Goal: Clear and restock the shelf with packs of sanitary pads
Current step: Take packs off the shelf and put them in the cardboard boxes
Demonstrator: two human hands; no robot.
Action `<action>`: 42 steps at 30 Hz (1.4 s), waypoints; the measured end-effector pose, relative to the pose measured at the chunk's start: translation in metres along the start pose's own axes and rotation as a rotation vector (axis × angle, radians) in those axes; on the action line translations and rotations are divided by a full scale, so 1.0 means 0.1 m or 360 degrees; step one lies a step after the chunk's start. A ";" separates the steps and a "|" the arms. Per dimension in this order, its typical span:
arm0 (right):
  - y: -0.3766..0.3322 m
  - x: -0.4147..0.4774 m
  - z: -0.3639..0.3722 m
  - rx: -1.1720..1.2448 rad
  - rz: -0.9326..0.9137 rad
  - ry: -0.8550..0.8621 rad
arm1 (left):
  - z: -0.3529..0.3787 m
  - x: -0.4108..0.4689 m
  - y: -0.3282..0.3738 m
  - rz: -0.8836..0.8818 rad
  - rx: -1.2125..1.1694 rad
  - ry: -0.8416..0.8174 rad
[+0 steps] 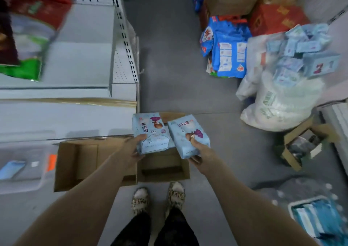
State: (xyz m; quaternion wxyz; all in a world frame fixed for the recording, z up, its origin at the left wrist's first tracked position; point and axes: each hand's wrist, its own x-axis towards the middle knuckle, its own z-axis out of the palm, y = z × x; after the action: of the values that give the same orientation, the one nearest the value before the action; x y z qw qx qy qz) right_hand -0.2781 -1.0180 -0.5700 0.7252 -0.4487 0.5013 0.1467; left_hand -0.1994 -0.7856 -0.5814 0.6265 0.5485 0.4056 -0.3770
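I hold two light blue packs of sanitary pads above an open cardboard box (98, 163) on the floor. My left hand (133, 148) grips the lower end of the left pack (148, 131). My right hand (197, 151) grips the lower end of the right pack (186, 134), thumb on its face. Both packs sit side by side, almost touching. The grey metal shelf (75, 61) stands to my left, its middle boards mostly bare.
Red and green packages (32, 31) sit on the upper shelf at left. Across the aisle are a white sack topped with pale blue packs (293, 61), blue bags (227, 50), cardboard and red boxes (273, 18), and a small stool (305, 142). My feet (158, 198) stand behind the box.
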 end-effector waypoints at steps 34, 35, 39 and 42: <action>1.49 3.67 0.19 0.0499 0.0252 0.0200 | 0.12 3.88 -1.13 -0.0022 -0.0205 0.0294; 1.50 3.70 0.20 0.0526 0.0251 0.0198 | 0.12 3.93 -1.13 -0.0006 -0.0203 0.0317; 1.53 3.77 0.19 0.0453 0.0296 0.0332 | 0.13 4.04 -1.13 0.0021 -0.0043 0.0511; 1.54 3.77 0.17 0.0260 0.0389 0.0371 | 0.20 3.94 -1.08 -0.0004 0.0055 0.0487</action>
State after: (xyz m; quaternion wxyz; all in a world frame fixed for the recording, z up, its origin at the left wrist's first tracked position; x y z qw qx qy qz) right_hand -0.1988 -1.0085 -0.9698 0.6730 -0.3381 0.6429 0.1394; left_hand -0.1441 -0.8283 -0.9845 0.5474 0.6097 0.4904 -0.2968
